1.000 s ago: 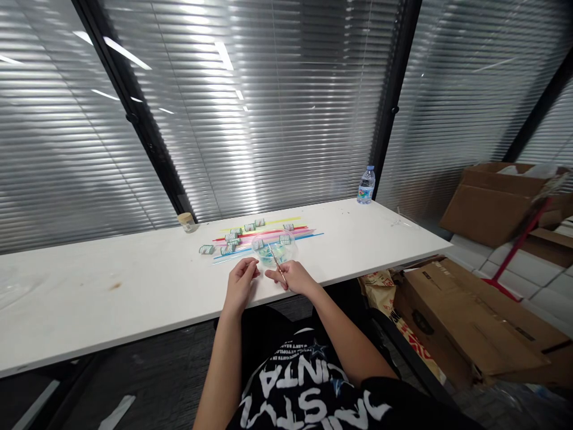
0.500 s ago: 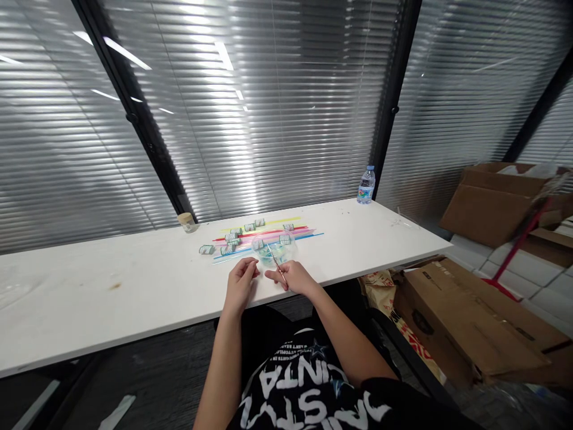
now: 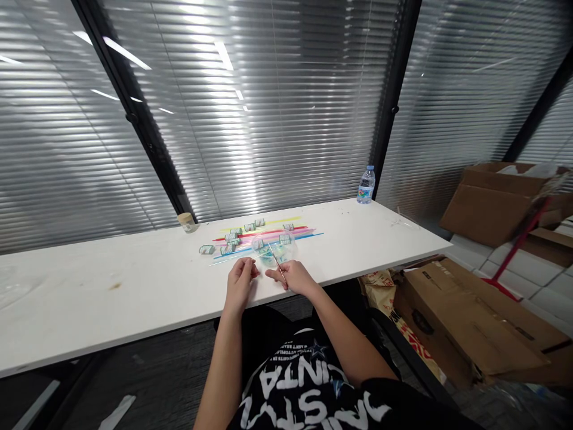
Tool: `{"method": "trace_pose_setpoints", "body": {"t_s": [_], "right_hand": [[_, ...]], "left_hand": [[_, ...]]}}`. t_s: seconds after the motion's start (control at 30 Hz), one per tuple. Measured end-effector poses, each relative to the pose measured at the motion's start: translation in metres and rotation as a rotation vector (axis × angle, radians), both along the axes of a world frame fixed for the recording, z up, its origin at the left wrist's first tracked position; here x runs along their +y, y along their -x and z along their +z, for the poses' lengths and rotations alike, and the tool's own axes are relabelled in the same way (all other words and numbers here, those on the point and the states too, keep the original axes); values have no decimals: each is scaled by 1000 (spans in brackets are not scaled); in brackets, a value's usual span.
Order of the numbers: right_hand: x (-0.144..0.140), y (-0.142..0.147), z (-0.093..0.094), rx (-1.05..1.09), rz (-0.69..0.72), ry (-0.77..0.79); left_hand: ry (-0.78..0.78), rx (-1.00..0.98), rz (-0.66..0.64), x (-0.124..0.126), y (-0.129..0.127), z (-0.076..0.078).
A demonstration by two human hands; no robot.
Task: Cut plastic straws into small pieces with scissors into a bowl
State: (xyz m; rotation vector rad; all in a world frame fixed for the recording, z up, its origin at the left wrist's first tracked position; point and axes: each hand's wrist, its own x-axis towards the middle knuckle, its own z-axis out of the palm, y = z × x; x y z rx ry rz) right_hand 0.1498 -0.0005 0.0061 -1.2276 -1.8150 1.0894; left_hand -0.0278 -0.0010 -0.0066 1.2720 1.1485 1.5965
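Observation:
My left hand (image 3: 240, 279) is closed in a pinch at the table's front edge. A thin whitish straw (image 3: 226, 261) runs through its fingertips toward the bowl. My right hand (image 3: 293, 276) grips slim scissors (image 3: 280, 270), their narrow blades pointing away from me over the bowl. Just beyond both hands stands a clear bowl (image 3: 292, 251) with small blue-green pieces inside. Behind and beside it lie long coloured straws: yellow (image 3: 286, 221), red (image 3: 218, 239), pink (image 3: 308, 233) and blue (image 3: 317, 235). Several small green-and-white packets (image 3: 206, 249) are scattered among them.
A lidded jar (image 3: 187, 223) stands at the back left of the white table (image 3: 147, 280). At the back right is a water bottle (image 3: 366, 186). Crumpled clear plastic (image 3: 13, 286) lies far left. Cardboard boxes (image 3: 474, 316) and a red dustpan (image 3: 501, 288) are on the floor.
The thin whitish straw now shows across my left fingertips, reaching toward the bowl. My left hand has shifted very slightly; the right hand with the scissors is almost still.

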Motion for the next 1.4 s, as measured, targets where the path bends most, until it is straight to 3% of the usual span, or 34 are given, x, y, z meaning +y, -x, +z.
{"method": "trace_pose_setpoints", "body": {"t_s": [1.4], "right_hand": [[-1, 0, 3, 13, 0, 46]], "left_hand": [[0, -24, -43, 0, 0, 0]]}}
